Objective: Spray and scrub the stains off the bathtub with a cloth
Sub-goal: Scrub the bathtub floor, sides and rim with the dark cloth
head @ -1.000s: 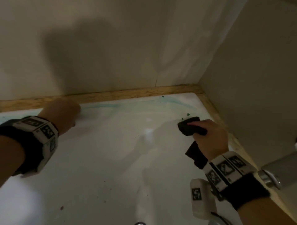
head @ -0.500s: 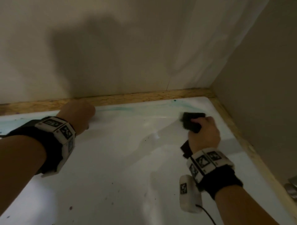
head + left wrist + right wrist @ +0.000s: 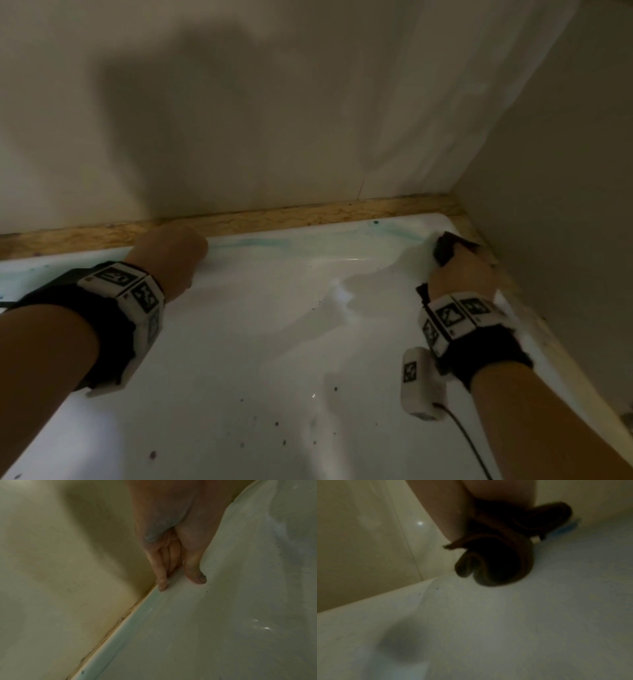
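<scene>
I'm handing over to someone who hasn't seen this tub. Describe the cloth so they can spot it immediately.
Start at the far right corner of the white bathtub, where the wooden ledge meets the side wall. The right hand presses a bunched cloth there, at the end of a teal smear. It is the only dark, soft thing on the pale tub.

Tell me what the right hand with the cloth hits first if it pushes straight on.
Likely the wooden ledge in the tub's far right corner; the right hand and cloth look almost against it.
</scene>
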### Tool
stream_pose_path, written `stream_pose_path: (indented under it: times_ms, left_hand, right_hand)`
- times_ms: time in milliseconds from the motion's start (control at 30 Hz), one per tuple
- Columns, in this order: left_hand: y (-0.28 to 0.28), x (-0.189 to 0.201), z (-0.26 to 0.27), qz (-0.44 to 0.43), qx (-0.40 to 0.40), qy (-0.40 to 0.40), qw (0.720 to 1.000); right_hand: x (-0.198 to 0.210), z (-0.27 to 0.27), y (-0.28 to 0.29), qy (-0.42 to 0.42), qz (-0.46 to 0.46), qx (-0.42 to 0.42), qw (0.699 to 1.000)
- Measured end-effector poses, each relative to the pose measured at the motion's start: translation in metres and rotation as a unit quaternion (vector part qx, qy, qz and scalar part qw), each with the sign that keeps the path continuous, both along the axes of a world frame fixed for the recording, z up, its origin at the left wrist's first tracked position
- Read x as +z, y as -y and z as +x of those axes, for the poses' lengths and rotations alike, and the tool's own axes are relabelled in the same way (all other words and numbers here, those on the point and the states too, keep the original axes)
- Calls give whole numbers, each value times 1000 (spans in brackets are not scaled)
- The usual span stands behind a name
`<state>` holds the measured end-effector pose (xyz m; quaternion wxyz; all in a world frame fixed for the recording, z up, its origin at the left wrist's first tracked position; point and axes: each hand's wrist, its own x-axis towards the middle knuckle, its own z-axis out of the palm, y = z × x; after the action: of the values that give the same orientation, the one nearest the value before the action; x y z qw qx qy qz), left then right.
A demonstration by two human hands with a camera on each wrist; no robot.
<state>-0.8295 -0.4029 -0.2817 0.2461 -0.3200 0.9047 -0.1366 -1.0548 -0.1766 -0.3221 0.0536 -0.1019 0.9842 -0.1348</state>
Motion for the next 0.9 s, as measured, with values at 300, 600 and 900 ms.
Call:
stream_pose_path:
  times_ms: [300,600,900]
  left_hand:
    - [-2,2,-1,-1,-2,-3,1000]
    - [2,2,-1,-3,-29,0,1000]
    - [4,-1,-2,0,-31,1,1000]
  right_hand:
    - [-3,25,-4,-93,-182,90,975]
    - [-7,-27,31,5,-19,22,1000]
    - [-17,23,35,-25,-263,176,948]
